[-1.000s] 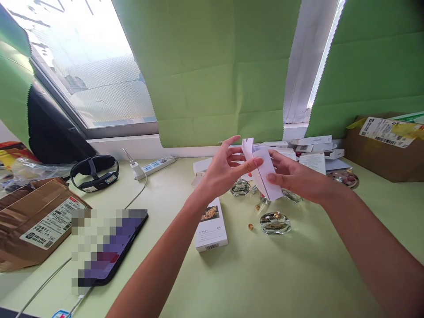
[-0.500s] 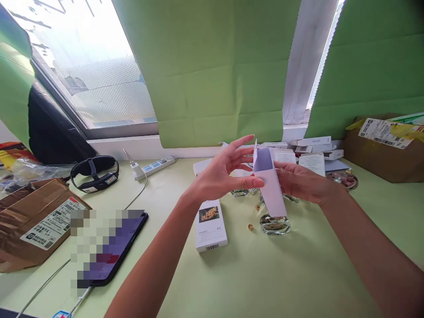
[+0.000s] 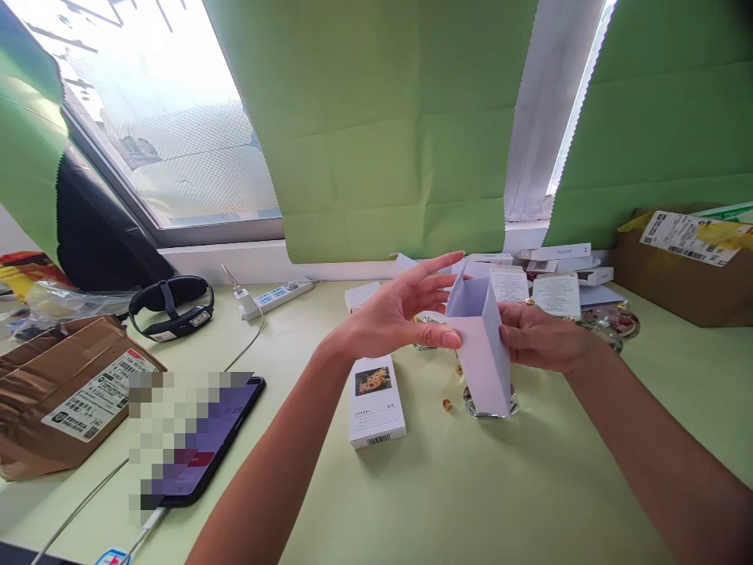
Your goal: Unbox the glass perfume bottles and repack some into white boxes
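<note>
A small white carton (image 3: pixel 483 357) stands upright in the air above the pale green table (image 3: pixel 447 486), its top flaps open. My left hand (image 3: pixel 395 314) pinches its left side with the thumb, the fingers spread above. My right hand (image 3: pixel 538 336) grips its right side from behind. The carton's lower end hangs just over a flat glass bottle (image 3: pixel 488 406), mostly hidden behind it. A closed white box with a flower picture (image 3: pixel 375 399) lies on the table to the left.
A phone (image 3: pixel 197 439) on a cable lies at the left, next to a brown parcel (image 3: pixel 64 388). A black head strap (image 3: pixel 172 306) and a power strip (image 3: pixel 278 296) sit by the window. More white boxes (image 3: pixel 558 271) and a cardboard box (image 3: pixel 688 259) stand at the back right.
The folded flat carton has been opened out into a box shape and turned upright, and both hands have lowered it over the glass bottle.
</note>
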The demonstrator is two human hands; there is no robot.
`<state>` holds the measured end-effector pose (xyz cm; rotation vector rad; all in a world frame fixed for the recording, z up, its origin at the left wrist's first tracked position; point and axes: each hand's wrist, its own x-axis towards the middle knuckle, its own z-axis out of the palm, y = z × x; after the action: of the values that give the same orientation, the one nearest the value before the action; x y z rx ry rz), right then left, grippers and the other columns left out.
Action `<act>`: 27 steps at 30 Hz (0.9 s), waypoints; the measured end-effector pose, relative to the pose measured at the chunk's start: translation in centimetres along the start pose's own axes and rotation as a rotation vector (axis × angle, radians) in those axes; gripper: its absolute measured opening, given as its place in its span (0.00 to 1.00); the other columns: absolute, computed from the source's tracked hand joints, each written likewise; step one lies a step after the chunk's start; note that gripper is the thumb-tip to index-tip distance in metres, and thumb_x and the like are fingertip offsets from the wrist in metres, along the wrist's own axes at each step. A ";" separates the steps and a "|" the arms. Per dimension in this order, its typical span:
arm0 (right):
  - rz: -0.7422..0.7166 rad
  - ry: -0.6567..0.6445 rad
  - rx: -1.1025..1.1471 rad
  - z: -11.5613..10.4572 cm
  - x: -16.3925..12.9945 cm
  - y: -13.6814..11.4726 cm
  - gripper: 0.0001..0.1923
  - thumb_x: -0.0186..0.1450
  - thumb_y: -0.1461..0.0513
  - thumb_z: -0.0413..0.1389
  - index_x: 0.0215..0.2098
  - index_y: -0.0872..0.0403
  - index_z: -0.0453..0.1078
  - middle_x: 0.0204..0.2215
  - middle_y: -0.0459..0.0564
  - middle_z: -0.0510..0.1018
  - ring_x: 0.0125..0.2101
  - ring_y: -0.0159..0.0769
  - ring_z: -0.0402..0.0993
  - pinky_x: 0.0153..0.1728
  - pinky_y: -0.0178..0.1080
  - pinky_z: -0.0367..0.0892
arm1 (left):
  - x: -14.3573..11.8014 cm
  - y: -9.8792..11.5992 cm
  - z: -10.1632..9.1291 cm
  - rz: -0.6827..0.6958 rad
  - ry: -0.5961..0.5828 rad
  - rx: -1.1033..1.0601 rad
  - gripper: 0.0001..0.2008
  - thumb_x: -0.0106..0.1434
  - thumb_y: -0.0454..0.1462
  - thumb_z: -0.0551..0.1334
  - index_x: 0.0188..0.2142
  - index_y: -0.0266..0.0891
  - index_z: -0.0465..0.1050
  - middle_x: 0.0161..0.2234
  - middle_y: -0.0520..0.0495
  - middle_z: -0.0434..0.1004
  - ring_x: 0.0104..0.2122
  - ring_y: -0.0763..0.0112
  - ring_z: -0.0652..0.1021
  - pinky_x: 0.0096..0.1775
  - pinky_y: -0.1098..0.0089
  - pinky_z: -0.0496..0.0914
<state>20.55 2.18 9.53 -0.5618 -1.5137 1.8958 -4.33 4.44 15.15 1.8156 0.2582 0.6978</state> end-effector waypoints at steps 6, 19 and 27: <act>-0.014 0.041 0.018 0.4 0.4 0.1 0.25 0.62 0.57 0.63 0.56 0.49 0.67 0.41 0.50 0.80 0.35 0.33 0.78 0.36 0.39 0.75 | -0.2 0.3 -0.5 0.014 -0.005 -0.020 0.40 0.55 0.39 0.71 0.64 0.50 0.57 0.58 0.42 0.68 0.52 0.57 0.74 0.48 0.61 0.71; -0.037 0.048 -0.004 0.5 0.7 0.2 0.26 0.62 0.57 0.63 0.57 0.52 0.66 0.43 0.54 0.80 0.34 0.34 0.79 0.31 0.37 0.76 | -0.2 -0.1 -0.7 0.028 0.018 0.007 0.40 0.54 0.41 0.71 0.64 0.49 0.58 0.55 0.42 0.72 0.51 0.58 0.74 0.49 0.60 0.70; -0.086 -0.131 0.008 0.8 0.7 0.2 0.31 0.60 0.54 0.64 0.58 0.54 0.63 0.35 0.52 0.80 0.31 0.36 0.79 0.26 0.34 0.75 | -0.2 0.2 -0.3 0.052 0.033 0.000 0.41 0.51 0.39 0.73 0.62 0.49 0.60 0.57 0.42 0.70 0.54 0.55 0.73 0.54 0.56 0.68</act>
<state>19.45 2.10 9.61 -0.3686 -1.5861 1.9036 -4.72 4.48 15.35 1.8178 0.2330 0.7648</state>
